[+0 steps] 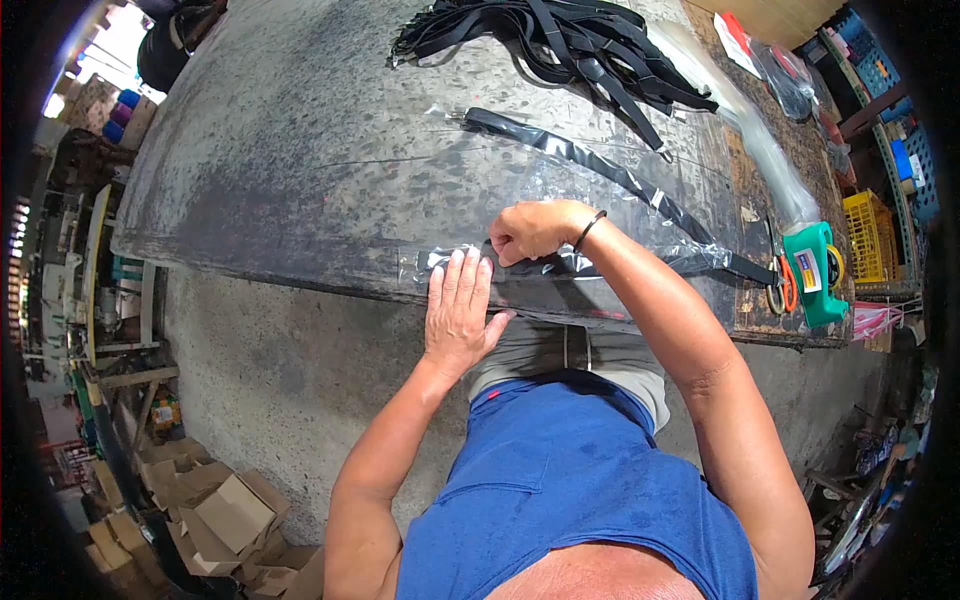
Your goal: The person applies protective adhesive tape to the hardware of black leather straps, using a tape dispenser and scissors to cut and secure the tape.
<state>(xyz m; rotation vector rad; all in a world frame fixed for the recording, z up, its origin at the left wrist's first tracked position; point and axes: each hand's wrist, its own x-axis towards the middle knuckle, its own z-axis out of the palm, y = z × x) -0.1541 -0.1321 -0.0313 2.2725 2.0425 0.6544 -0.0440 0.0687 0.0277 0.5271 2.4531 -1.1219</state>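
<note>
My left hand (pixel 460 308) lies flat at the table's near edge, fingers straight, its fingertips on a clear plastic bag with a black strap (pixel 570 264) inside. Just to the right, my right hand (pixel 538 232) is curled into a fist and rests against the same bag. Whatever its fingers may pinch is hidden. Beyond my hands a second black strap (pixel 590 158) lies slantwise in clear plastic. A heap of loose black straps (pixel 590 50) with metal clips is at the far side of the table.
A green tape dispenser (pixel 815 280) stands at the right edge of the worn table (pixel 330 150), beside orange-handled scissors (pixel 787 285). Clear plastic sleeves (pixel 765 155) run along the right side. A yellow crate (pixel 868 237) is further right. Cardboard pieces (pixel 228 515) are piled on the floor at left.
</note>
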